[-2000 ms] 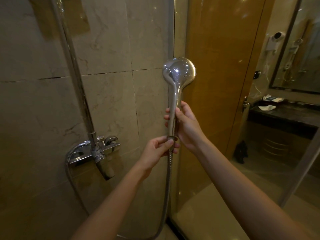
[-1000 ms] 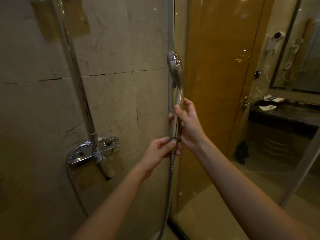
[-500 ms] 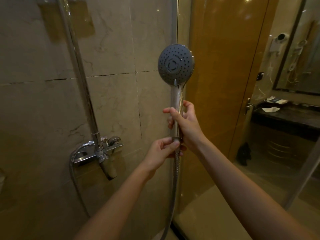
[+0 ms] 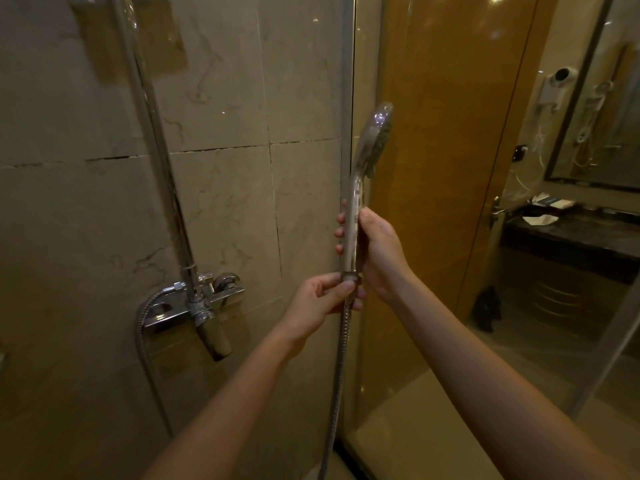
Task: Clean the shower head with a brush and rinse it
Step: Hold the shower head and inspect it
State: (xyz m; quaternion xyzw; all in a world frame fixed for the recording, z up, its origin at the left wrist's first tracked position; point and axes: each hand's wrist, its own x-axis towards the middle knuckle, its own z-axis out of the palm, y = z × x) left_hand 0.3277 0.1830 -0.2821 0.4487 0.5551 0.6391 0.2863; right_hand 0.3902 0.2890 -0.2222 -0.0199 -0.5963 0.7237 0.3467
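Both forearms reach up and forward from the bottom edge.

Left hand (image 4: 320, 301): thumb and fingertips pinch the coupling nut (image 4: 349, 279) where the metal hose (image 4: 341, 358) meets the handle. Probable reason: to stop the hose twisting while the handle turns above it.

Right hand (image 4: 379, 252): fingers wrapped round the chrome handle, thumb on the near side, fingertips (image 4: 340, 233) showing past its left edge. Firm whole-hand grip.

Shower head (image 4: 375, 136): held upright at arm's length, just in front of the glass partition's edge. Seen edge-on, spray face turned right toward the glass. My reading: the head is held up so the nozzles can be inspected before scrubbing.

No brush in view, so I judge the brushing not begun. No water running from the head.

Hose hangs straight down from my left hand and leaves the bottom edge.

Further back, left: chrome mixer tap (image 4: 201, 306) on the wall, spout angled down, riser rail (image 4: 156, 150) rising from it. Wall (image 4: 225, 98) is beige marble tile with dark grout lines.

Right, beyond the glass partition (image 4: 433, 150): dark vanity counter (image 4: 571, 237) with small white items, a mirror (image 4: 609, 98) above it, a wall-mounted hair dryer (image 4: 557, 84). Lighting dim and amber.
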